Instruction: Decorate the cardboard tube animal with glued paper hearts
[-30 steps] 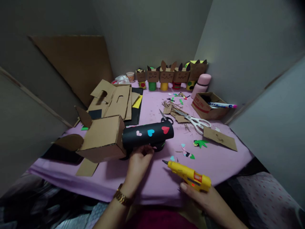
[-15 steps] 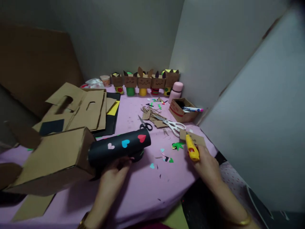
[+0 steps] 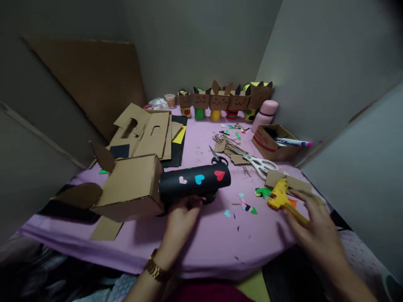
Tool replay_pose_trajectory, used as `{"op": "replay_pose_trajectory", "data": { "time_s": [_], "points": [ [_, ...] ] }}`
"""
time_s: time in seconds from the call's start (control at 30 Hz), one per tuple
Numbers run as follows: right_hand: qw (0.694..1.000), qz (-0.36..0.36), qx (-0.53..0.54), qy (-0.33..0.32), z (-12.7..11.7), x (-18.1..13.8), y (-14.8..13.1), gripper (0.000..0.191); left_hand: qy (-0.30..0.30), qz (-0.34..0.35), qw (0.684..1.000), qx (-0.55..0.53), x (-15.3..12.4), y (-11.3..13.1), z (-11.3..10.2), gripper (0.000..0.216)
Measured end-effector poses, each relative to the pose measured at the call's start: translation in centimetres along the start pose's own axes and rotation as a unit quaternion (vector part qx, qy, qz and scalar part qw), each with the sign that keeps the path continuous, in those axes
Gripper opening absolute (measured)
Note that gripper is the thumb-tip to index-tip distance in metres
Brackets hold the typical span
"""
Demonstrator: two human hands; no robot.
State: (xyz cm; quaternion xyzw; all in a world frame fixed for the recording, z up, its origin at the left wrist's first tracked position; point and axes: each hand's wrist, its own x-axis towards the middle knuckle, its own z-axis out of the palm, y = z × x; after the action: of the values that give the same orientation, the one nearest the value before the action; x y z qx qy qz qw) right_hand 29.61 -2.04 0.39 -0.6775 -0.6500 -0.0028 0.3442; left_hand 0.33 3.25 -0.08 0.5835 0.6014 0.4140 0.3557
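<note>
A cardboard-box animal figure lies on its side, its box head (image 3: 129,180) on the left with two brown ears and its black paper tube body (image 3: 189,180) pointing right. Pink, blue and red hearts decorate the tube. My left hand (image 3: 184,214) is closed at the tube's underside, fingertips partly hidden beneath it. A yellow hot glue gun (image 3: 279,196) rests tilted by a cardboard strip (image 3: 292,181) on the right. Beside its handle, my right hand (image 3: 317,222) is open with fingers apart. Small paper hearts and scraps (image 3: 247,206) lie between the hands.
Black-handled scissors (image 3: 219,159) and white scissors (image 3: 260,163) lie among cardboard scraps. A pen box (image 3: 273,144) and pink bottle (image 3: 266,115) stand at right. Several finished box-headed figures (image 3: 218,102) line the back. Cut cardboard (image 3: 151,138) covers the left.
My right hand has let go of the glue gun, which now rests on the table, and its fingers have spread. The view has turned left. My left hand stays at the tube.
</note>
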Motion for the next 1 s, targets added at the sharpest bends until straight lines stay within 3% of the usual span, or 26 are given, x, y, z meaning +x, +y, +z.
{"op": "replay_pose_trajectory", "data": {
  "time_s": [0.07,0.17,0.3,0.4,0.6,0.8,1.0],
  "points": [
    [0.995,0.011,0.103,-0.013,1.5,-0.2,-3.7,0.05,-0.003,0.007,1.0,-0.002,0.0,-0.1,0.0,0.014],
    [0.972,0.037,0.219,-0.073,5.0,0.3,-8.6,0.075,-0.001,0.011,1.0,-0.003,0.0,-0.2,0.0,0.013],
    [0.939,0.1,0.3,-0.135,8.5,1.7,-12.2,0.105,-0.013,0.008,1.0,-0.007,0.0,-0.3,0.0,0.015],
    [0.924,0.109,0.341,-0.134,9.4,2.5,-13.1,0.112,-0.013,0.007,1.0,-0.01,-0.1,-0.4,0.0,0.015],
    [0.91,0.091,0.386,-0.12,10.0,2.4,-13.3,0.101,-0.013,0.0,1.0,0.01,-0.1,-0.5,0.0,0.015],
    [0.923,0.052,0.368,-0.103,9.7,2.4,-13.5,0.092,-0.034,0.001,0.999,0.006,-0.2,-0.6,-0.2,0.017],
    [0.933,0.056,0.339,-0.111,9.5,2.4,-13.6,0.087,-0.022,-0.002,0.999,0.023,-0.2,-0.6,-0.4,0.015]
  ]
}}
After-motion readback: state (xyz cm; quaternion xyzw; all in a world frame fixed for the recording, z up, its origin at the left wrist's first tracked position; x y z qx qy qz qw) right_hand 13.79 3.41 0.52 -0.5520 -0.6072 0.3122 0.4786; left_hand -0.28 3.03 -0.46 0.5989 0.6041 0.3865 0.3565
